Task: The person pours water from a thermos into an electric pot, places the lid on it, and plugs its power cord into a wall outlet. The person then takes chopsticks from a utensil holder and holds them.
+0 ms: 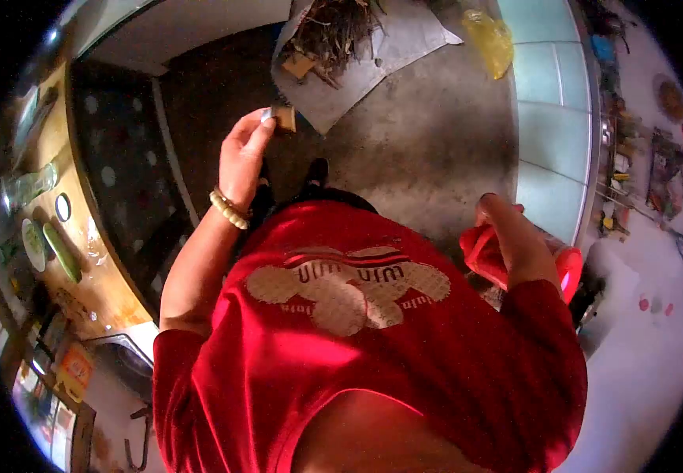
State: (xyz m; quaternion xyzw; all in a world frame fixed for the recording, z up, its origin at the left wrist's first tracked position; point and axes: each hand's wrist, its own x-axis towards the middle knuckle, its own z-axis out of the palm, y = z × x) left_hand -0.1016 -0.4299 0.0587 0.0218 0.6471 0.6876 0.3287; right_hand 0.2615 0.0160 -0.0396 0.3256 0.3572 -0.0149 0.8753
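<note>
A small brown, flat piece (284,119) is pinched between the thumb and fingers of my left hand (245,150), which is raised over the dark floor. A beaded bracelet (229,209) circles that wrist. On the other side, my right hand (493,211) hangs low beside a red object (483,251), partly behind my forearm. Its fingers are mostly hidden, so its grip cannot be made out. Ahead, a pile of dry twigs and leaves (330,35) lies on a pale sheet (400,55) on the floor.
A wooden counter (93,229) at the left holds a green vegetable (63,252), a plate (34,244) and a glass bottle (33,186). A yellow plastic bag (489,43) lies near the pale green tiles (550,130). Small items crowd the far right.
</note>
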